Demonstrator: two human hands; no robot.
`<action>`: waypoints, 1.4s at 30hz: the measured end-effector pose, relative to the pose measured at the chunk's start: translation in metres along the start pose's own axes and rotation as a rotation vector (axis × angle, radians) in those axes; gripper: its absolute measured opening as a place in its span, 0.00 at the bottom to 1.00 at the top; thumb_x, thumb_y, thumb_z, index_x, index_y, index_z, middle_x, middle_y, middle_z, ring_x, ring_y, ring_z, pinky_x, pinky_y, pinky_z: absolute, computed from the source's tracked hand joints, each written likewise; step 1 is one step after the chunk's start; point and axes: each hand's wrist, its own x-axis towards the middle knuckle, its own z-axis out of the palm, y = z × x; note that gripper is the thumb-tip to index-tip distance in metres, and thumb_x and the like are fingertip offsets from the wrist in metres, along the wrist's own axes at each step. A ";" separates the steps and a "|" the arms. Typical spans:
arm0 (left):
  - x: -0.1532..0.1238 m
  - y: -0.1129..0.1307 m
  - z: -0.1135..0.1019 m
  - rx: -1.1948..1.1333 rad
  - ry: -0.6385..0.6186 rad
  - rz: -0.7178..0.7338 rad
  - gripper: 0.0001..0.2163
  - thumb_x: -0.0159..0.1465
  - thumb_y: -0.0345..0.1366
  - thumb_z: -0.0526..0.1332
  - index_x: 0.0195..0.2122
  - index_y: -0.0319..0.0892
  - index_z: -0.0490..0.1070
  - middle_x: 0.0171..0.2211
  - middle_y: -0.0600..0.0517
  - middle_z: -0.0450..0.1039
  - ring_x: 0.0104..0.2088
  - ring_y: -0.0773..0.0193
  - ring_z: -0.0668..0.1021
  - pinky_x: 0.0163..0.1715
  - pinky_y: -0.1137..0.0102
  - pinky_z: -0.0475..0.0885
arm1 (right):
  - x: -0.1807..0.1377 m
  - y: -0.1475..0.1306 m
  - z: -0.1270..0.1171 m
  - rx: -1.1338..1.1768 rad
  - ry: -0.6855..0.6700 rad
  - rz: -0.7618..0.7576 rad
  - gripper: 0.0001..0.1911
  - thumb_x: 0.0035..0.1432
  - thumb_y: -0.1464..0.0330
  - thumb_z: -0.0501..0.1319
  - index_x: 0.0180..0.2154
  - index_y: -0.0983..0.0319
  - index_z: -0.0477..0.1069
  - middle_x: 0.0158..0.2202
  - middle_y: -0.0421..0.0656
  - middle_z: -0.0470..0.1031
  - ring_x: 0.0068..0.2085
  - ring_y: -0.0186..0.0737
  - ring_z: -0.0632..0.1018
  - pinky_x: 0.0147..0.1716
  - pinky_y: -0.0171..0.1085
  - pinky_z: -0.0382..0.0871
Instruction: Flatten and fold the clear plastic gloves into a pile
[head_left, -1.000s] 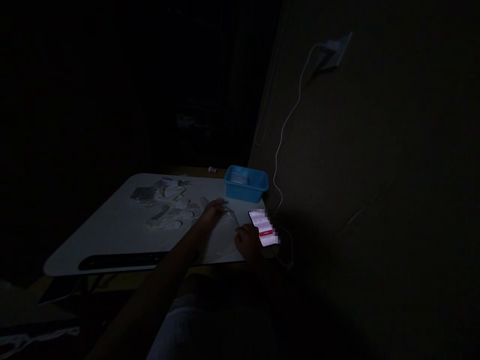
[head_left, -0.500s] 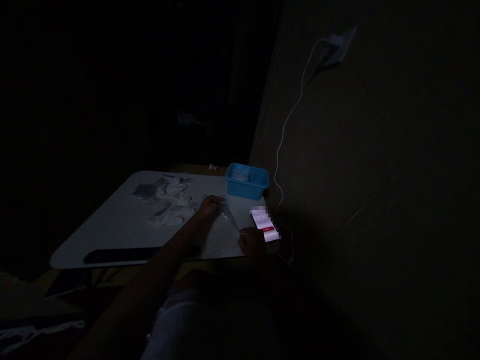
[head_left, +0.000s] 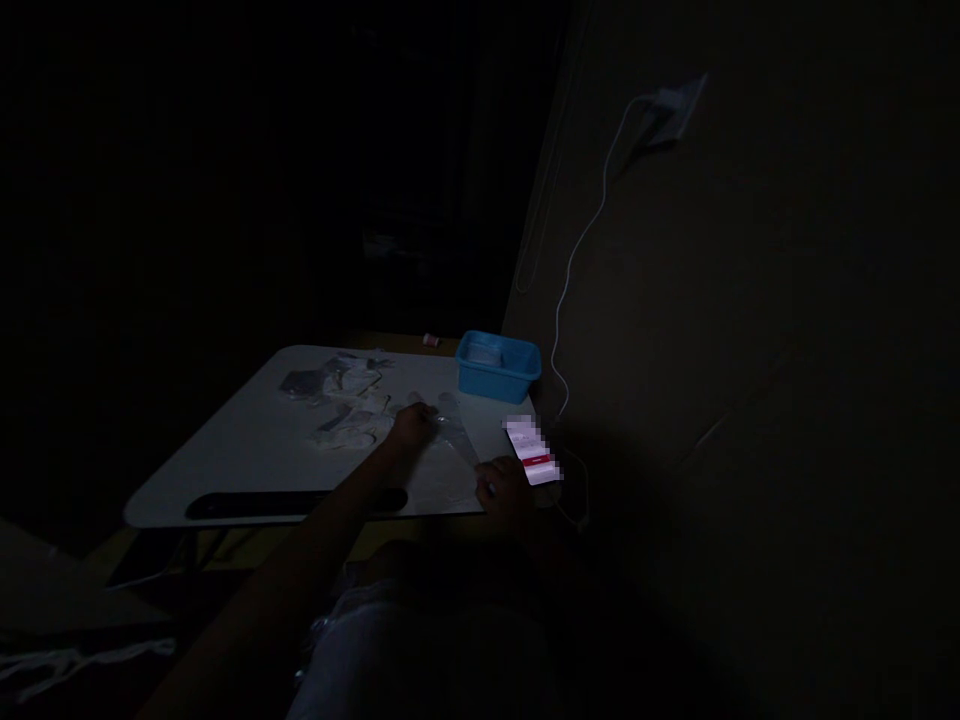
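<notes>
The room is very dark. My left hand [head_left: 412, 424] reaches across a white table [head_left: 247, 460] and pinches one end of a long clear plastic sleeve [head_left: 457, 440]. My right hand [head_left: 504, 492] sits at the table's near right corner, fingers curled at the sleeve's other end. A lit phone [head_left: 531, 450] lies just right of that hand. Several pale flat pieces and small packets [head_left: 341, 400] lie scattered left of my left hand.
A blue plastic tub [head_left: 496, 366] stands at the table's far right corner by the wall. A white cable [head_left: 581, 250] hangs from a wall socket [head_left: 671, 105] down to the phone. A dark strip [head_left: 292, 502] lies along the near edge.
The view has drifted a little. My left hand drew back slightly and the clear sleeve now stretches out between both hands. My right hand stays by the phone.
</notes>
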 end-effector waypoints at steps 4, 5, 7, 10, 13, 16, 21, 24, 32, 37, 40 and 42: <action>-0.003 -0.001 -0.001 0.029 -0.023 0.049 0.13 0.39 0.24 0.60 0.27 0.41 0.73 0.26 0.52 0.75 0.29 0.62 0.75 0.31 0.72 0.68 | 0.000 0.002 0.001 0.009 0.015 0.001 0.11 0.47 0.76 0.53 0.31 0.62 0.72 0.29 0.44 0.71 0.36 0.40 0.69 0.39 0.37 0.61; -0.004 -0.002 -0.001 0.034 -0.030 0.061 0.14 0.39 0.24 0.60 0.28 0.41 0.73 0.26 0.52 0.75 0.29 0.62 0.75 0.32 0.72 0.69 | 0.000 0.003 0.002 0.017 0.022 0.004 0.11 0.46 0.76 0.53 0.31 0.63 0.72 0.29 0.44 0.71 0.36 0.40 0.69 0.39 0.37 0.61; -0.004 -0.004 0.000 0.041 -0.039 0.084 0.14 0.39 0.25 0.59 0.29 0.41 0.73 0.27 0.52 0.75 0.30 0.62 0.75 0.33 0.71 0.69 | -0.001 0.004 0.003 0.031 0.035 0.014 0.12 0.46 0.76 0.53 0.31 0.63 0.72 0.29 0.44 0.71 0.36 0.40 0.69 0.38 0.37 0.61; -0.003 -0.008 0.001 0.048 -0.037 0.111 0.14 0.40 0.26 0.59 0.30 0.41 0.73 0.30 0.51 0.75 0.33 0.61 0.75 0.36 0.70 0.69 | -0.002 0.004 0.003 0.037 0.033 0.022 0.13 0.45 0.76 0.52 0.32 0.62 0.71 0.30 0.44 0.70 0.36 0.40 0.69 0.38 0.37 0.61; -0.002 -0.012 0.002 0.076 -0.048 0.133 0.14 0.42 0.27 0.58 0.31 0.41 0.72 0.31 0.51 0.75 0.33 0.61 0.75 0.36 0.69 0.69 | -0.002 0.003 0.001 0.045 0.013 0.014 0.12 0.44 0.75 0.53 0.31 0.62 0.71 0.29 0.43 0.70 0.36 0.40 0.68 0.38 0.37 0.61; 0.000 -0.011 0.002 0.141 -0.053 0.171 0.14 0.43 0.26 0.58 0.33 0.40 0.72 0.31 0.49 0.74 0.34 0.60 0.74 0.36 0.69 0.69 | -0.002 0.002 -0.002 0.057 0.013 -0.010 0.09 0.44 0.75 0.54 0.29 0.63 0.71 0.28 0.43 0.69 0.35 0.39 0.68 0.38 0.37 0.60; -0.010 0.007 0.001 0.430 -0.084 0.393 0.10 0.50 0.27 0.56 0.33 0.40 0.71 0.34 0.48 0.72 0.42 0.59 0.70 0.43 0.66 0.66 | -0.001 0.002 -0.003 0.088 0.041 -0.051 0.08 0.43 0.75 0.54 0.26 0.62 0.71 0.25 0.42 0.69 0.33 0.38 0.68 0.36 0.36 0.61; -0.025 0.014 0.006 0.622 -0.167 0.507 0.11 0.59 0.31 0.49 0.34 0.39 0.71 0.34 0.46 0.72 0.39 0.61 0.72 0.41 0.67 0.67 | -0.002 0.003 -0.001 0.126 0.076 -0.071 0.09 0.43 0.76 0.54 0.26 0.62 0.71 0.24 0.41 0.69 0.33 0.38 0.69 0.35 0.36 0.61; -0.044 -0.010 0.019 0.850 -0.272 0.586 0.18 0.62 0.36 0.48 0.50 0.34 0.64 0.52 0.40 0.64 0.53 0.57 0.66 0.53 0.63 0.60 | 0.017 0.016 0.004 0.228 -0.001 0.140 0.11 0.50 0.74 0.53 0.34 0.62 0.72 0.33 0.43 0.76 0.36 0.37 0.74 0.36 0.33 0.65; -0.041 -0.013 0.013 0.905 -0.305 0.624 0.19 0.63 0.36 0.47 0.52 0.35 0.62 0.54 0.41 0.61 0.55 0.58 0.64 0.55 0.62 0.58 | 0.060 0.013 0.000 0.065 -0.198 0.190 0.11 0.56 0.70 0.53 0.37 0.62 0.72 0.38 0.44 0.75 0.40 0.38 0.74 0.39 0.34 0.64; -0.040 -0.011 0.008 0.915 -0.334 0.656 0.19 0.63 0.37 0.46 0.52 0.36 0.62 0.55 0.42 0.61 0.55 0.59 0.63 0.54 0.62 0.58 | 0.080 0.012 0.004 -0.066 -0.232 0.191 0.15 0.54 0.65 0.57 0.44 0.63 0.69 0.41 0.47 0.74 0.42 0.41 0.73 0.41 0.36 0.63; -0.040 -0.010 0.007 0.915 -0.335 0.660 0.19 0.63 0.37 0.46 0.52 0.36 0.62 0.55 0.42 0.61 0.55 0.59 0.63 0.54 0.61 0.58 | 0.087 0.013 0.009 -0.146 -0.240 0.180 0.20 0.53 0.61 0.58 0.47 0.62 0.66 0.42 0.48 0.72 0.43 0.45 0.71 0.41 0.39 0.62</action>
